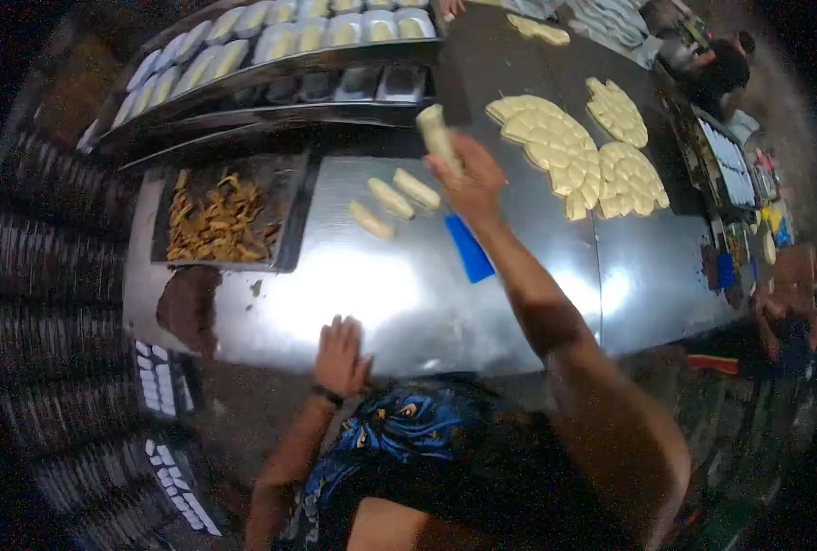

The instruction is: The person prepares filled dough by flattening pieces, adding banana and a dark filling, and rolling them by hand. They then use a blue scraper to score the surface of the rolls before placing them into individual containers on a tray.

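Note:
Raised over the metal table [408, 312], my right hand [471, 179] is closed around a pale dough roll [436, 133], which tilts up and to the left. My left hand [339, 354] rests at the table's near edge with its fingers spread and nothing in it. Three shaped dough rolls [391, 198] lie side by side on the table, left of my right hand. A blue scraper [469, 248] lies just below that hand. Right of it are large clusters of dough pieces [555, 151].
A tray of brown pieces [225, 220] sits at the left of the table. Behind are racks with dough in white tins [312, 37]. More tins [725, 156] stand at the right. Another person [789, 326] is at the far right; other people are at the back.

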Demonstrator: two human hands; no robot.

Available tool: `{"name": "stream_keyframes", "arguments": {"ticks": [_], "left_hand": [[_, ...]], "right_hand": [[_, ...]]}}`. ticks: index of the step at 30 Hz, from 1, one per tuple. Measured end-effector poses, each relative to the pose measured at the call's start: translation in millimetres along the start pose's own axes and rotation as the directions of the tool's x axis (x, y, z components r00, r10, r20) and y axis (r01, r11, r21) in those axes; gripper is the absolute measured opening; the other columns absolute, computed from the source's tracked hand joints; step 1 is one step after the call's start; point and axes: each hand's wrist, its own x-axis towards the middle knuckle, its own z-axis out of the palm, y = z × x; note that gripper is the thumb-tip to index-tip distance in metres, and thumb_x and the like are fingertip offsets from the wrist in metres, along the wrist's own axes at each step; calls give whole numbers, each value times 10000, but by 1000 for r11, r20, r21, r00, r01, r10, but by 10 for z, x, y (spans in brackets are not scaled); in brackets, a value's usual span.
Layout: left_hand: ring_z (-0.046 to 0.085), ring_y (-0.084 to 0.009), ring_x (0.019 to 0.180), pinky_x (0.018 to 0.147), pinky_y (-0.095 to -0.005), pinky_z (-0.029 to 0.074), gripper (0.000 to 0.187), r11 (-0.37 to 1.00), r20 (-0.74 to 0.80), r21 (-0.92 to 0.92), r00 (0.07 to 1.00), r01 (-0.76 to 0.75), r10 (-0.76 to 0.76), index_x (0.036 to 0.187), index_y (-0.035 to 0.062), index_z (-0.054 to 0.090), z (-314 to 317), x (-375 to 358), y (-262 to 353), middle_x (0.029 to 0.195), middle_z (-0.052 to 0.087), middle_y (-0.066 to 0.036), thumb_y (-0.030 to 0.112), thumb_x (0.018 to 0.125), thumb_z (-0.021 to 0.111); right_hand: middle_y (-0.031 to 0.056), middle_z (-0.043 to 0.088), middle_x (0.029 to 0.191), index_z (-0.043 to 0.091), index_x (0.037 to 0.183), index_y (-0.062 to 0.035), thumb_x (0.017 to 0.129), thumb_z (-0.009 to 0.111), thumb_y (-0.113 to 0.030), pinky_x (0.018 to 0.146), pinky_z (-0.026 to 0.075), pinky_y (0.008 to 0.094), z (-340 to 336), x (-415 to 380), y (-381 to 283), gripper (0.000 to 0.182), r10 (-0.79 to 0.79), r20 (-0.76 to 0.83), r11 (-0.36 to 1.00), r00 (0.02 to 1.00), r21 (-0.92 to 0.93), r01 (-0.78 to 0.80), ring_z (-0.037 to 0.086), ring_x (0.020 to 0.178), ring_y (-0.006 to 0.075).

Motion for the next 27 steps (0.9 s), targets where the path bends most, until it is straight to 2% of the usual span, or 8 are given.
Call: {"name": "stream_keyframes", "arguments": {"ticks": [2, 5, 7, 9, 14, 17, 23, 27], "left_hand": [[169, -392, 1397, 1121, -537, 141, 706, 997, -31, 73, 999, 20, -18, 1430, 21, 283, -127, -30, 40, 1499, 235, -201, 432, 886, 468], [94, -386, 1420, 1121, -560, 81, 761, 940, -126, 167, 952, 298, -280, 1462, 31, 217, -364, 75, -86, 1539, 147, -180, 471, 887, 451], [52, -402, 1420, 1109, -582, 37, 767, 835, -186, 164, 848, 525, -496, 1469, 34, 193, -383, 149, -189, 1542, 108, -194, 530, 911, 365], [23, -408, 1420, 1107, -584, 19, 765, 683, -242, 217, 716, 697, -654, 1472, 42, 192, -276, 257, -385, 1545, 79, -200, 553, 918, 323], [-9, -422, 1416, 1079, -624, -16, 732, 754, -433, 216, 753, 620, -495, 1469, 93, 244, -337, 290, -457, 1549, 59, -192, 558, 908, 325], [10, -421, 1417, 1076, -627, 0, 695, 805, -452, 140, 760, 577, -466, 1455, 133, 302, -363, 246, -480, 1551, 83, -181, 556, 903, 333], [376, -398, 1252, 1017, -527, 324, 394, 932, -763, -349, 549, 95, -341, 1177, -11, 532, -476, 508, -59, 1365, 379, -256, 260, 891, 528], [503, -235, 1025, 800, -343, 455, 308, 394, -474, -877, 632, -276, -613, 1153, -10, 545, -995, 942, 694, 1212, 489, -159, 178, 909, 542]], "right_hand": [[179, 649, 980, 643, 1038, -47, 778, 715, -290, 781, 514, 437, 5, -462, 959, 363, 134, 568, 971, 812, -237, 5, 632, 904, 338], [200, 639, 967, 643, 1011, -36, 775, 706, -259, 747, 506, 433, -360, -543, 1317, 330, 116, 348, 988, 930, -139, -71, 626, 877, 346], [199, 614, 1011, 625, 1046, -40, 759, 694, -234, 716, 500, 428, -557, -255, 1612, 354, 357, 422, 933, 833, -195, -301, 607, 897, 342], [178, 584, 1036, 588, 1112, -53, 743, 681, -211, 685, 510, 428, -525, -41, 2168, 412, 92, 398, 885, 913, -453, 108, 587, 921, 323], [148, 568, 1024, 562, 1071, -52, 721, 678, -175, 716, 524, 420, -219, 307, 2662, 388, 133, 600, 701, 789, -619, 353, 581, 916, 330], [194, 582, 914, 570, 927, -28, 716, 566, -3, 723, 497, 452, -223, 457, 2698, 213, 124, 520, 824, 845, -529, 204, 589, 842, 365], [166, 569, 756, 566, 816, -16, 736, 566, 30, 599, 467, 389, -579, 225, 1361, 92, -93, 286, 963, 954, -219, 159, 580, 678, 355], [94, 622, 885, 583, 876, -10, 730, 509, 50, 694, 498, 299, -344, -81, -174, 174, 160, 343, 935, 926, 249, -254, 605, 786, 182]]}}
